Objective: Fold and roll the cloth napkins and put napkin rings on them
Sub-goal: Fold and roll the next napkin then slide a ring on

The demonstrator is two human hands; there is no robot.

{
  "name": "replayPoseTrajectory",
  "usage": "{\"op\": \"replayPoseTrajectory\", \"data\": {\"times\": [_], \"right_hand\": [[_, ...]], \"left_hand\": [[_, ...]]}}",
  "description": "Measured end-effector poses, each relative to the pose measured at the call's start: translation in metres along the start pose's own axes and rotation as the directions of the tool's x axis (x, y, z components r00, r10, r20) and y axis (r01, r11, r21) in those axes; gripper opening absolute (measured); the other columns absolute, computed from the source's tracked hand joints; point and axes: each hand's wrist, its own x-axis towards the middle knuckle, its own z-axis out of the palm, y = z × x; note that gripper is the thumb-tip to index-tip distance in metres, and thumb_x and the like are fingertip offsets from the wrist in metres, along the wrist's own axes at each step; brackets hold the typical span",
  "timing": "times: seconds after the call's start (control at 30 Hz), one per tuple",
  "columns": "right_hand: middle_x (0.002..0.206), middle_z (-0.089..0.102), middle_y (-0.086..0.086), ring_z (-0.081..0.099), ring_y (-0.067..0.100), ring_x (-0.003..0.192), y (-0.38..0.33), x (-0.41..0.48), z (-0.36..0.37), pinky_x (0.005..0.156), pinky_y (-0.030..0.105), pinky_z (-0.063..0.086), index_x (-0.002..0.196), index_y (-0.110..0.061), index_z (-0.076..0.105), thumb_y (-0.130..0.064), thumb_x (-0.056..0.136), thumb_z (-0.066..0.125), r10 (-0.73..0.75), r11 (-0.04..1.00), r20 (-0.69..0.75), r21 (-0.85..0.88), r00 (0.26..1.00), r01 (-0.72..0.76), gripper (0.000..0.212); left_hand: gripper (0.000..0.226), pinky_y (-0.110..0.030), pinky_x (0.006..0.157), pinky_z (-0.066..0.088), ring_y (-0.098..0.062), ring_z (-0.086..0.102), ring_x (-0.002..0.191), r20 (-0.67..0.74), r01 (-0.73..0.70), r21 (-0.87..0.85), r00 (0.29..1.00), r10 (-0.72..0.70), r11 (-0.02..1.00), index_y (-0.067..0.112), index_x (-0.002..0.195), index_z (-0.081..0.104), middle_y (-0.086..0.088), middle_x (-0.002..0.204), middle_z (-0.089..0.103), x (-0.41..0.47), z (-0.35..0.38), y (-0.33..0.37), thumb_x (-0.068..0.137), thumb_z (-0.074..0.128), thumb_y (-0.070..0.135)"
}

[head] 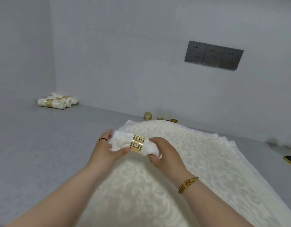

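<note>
A rolled white napkin is held above the stack of flat patterned napkins. A gold cut-out napkin ring sits around the roll's middle. My left hand grips the roll's left end, thumb touching the ring's edge. My right hand is curled round the roll's right end. Three rolled napkins with gold rings lie together at the far left by the wall. Loose gold rings rest beyond the stack against the wall.
The grey counter stretches left of the stack. A grey socket panel is on the back wall. A small gold egg-shaped object stands near the loose rings. A dark and gold item lies at the right edge.
</note>
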Motion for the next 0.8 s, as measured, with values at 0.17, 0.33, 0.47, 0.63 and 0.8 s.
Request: {"op": "replayPoseTrajectory", "data": {"times": [0.17,0.33,0.47,0.63,0.8], "right_hand": [[0.126,0.049,0.0,0.047,0.011,0.111,-0.026,0.068,0.055,0.081,0.008,0.03,0.126,-0.013,0.046,-0.017,0.085,0.06,-0.008,0.997,0.076,0.08,0.997,0.002,0.043],[0.125,0.047,0.005,0.047,0.013,0.104,-0.058,0.163,0.125,0.075,0.007,0.03,0.125,-0.011,0.045,-0.011,0.083,0.06,0.019,0.979,0.2,0.196,0.98,-0.059,0.045],[0.123,0.045,0.007,0.042,0.01,0.092,-0.089,0.222,0.166,0.065,0.009,0.033,0.125,-0.011,0.041,-0.007,0.083,0.057,0.0,0.964,0.305,0.253,0.952,-0.081,0.046],[0.132,0.043,0.008,0.048,0.018,0.109,-0.139,0.281,0.202,0.088,0.022,0.04,0.136,-0.013,0.03,-0.004,0.087,0.051,0.051,0.952,0.437,0.252,0.898,-0.177,0.054],[0.132,0.048,0.005,0.048,0.019,0.118,-0.175,0.336,0.248,0.094,0.023,0.038,0.137,-0.016,0.03,-0.005,0.09,0.047,0.138,0.938,0.442,0.228,0.886,-0.26,0.051]], "left_hand": [[0.04,-0.02,0.074,0.049,-0.022,0.06,0.089,-0.036,0.164,-0.247,0.983,-0.178,0.955,0.004,0.116,0.057,-0.014,0.11,0.063,0.051,-0.052,-0.038,0.078,0.07,0.008],[0.041,-0.033,0.091,0.043,-0.025,0.057,0.097,-0.164,0.232,-0.298,0.943,-0.289,0.926,0.002,0.123,0.054,-0.015,0.113,0.062,0.128,-0.113,-0.074,0.083,0.061,0.001],[0.043,-0.034,0.089,0.045,-0.026,0.057,0.099,-0.251,0.293,-0.334,0.888,-0.385,0.896,0.003,0.125,0.052,-0.016,0.118,0.06,0.172,-0.159,-0.088,0.083,0.06,-0.002],[0.042,-0.029,0.081,0.041,-0.024,0.054,0.094,-0.33,0.411,-0.206,0.825,-0.458,0.888,0.003,0.128,0.05,-0.016,0.122,0.058,0.214,-0.217,-0.094,0.086,0.057,0.0],[0.046,-0.027,0.081,0.033,-0.033,0.05,0.115,-0.386,0.476,-0.064,0.799,-0.462,0.877,0.001,0.13,0.047,-0.019,0.127,0.053,0.265,-0.257,-0.112,0.085,0.058,0.001]]}}
